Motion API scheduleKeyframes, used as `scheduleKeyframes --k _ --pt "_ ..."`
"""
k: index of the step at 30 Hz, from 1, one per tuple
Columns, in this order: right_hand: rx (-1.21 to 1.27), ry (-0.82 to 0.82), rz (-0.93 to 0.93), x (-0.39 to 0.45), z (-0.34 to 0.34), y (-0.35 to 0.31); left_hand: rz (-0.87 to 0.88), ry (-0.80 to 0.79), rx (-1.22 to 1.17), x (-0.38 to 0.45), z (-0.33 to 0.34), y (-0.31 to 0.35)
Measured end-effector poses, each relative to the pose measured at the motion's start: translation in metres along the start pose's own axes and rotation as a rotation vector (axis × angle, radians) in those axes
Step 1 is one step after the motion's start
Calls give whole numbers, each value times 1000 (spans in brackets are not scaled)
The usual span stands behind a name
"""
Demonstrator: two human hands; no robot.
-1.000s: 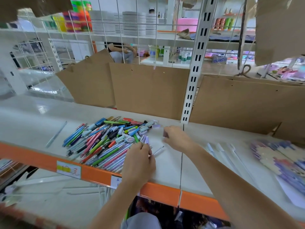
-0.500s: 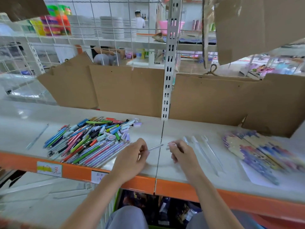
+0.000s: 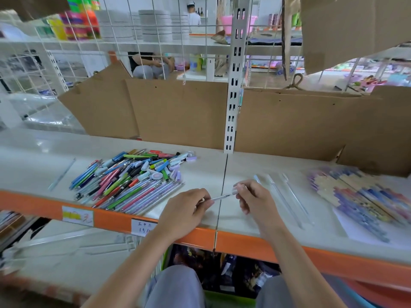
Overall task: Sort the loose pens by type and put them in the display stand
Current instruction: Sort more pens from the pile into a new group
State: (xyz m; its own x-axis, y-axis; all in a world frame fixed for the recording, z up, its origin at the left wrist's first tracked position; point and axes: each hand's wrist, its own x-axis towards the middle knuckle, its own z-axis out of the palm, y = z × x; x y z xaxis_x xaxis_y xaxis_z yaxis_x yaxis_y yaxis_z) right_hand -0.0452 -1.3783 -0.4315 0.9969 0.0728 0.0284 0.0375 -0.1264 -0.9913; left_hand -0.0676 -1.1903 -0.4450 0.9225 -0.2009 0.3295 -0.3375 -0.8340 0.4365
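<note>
Both hands have drawn back from the pile and now meet at the shelf's front edge. The white shelf with an orange front lip (image 3: 244, 243) carries a heap of loose coloured plastic pens (image 3: 131, 178) to the left. The left hand (image 3: 184, 214) grips a slim clear pen (image 3: 220, 197); the right hand (image 3: 251, 196) pinches a small pale cap (image 3: 235, 191) at its tip.

Both hands pulled back from pen pile (image 3: 131, 181); cap (image 3: 235, 190) now closer to pen (image 3: 220, 197) tip.

Shelf tag (image 3: 142, 227): "1.9" (partly hidden)
</note>
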Motion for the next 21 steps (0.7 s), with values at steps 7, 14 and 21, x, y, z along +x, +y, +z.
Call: scheduleKeyframes --k 7,14,21 --pt "-121 -166 -8 -3 1 -1 24 9 1 -2 0 -1" --pt "-187 -184 -16 -1 7 -4 -18 -69 -11 1 -1 0" --pt "32 -145 -10 -1 20 -7 -46 -19 -137 4 -1 3"
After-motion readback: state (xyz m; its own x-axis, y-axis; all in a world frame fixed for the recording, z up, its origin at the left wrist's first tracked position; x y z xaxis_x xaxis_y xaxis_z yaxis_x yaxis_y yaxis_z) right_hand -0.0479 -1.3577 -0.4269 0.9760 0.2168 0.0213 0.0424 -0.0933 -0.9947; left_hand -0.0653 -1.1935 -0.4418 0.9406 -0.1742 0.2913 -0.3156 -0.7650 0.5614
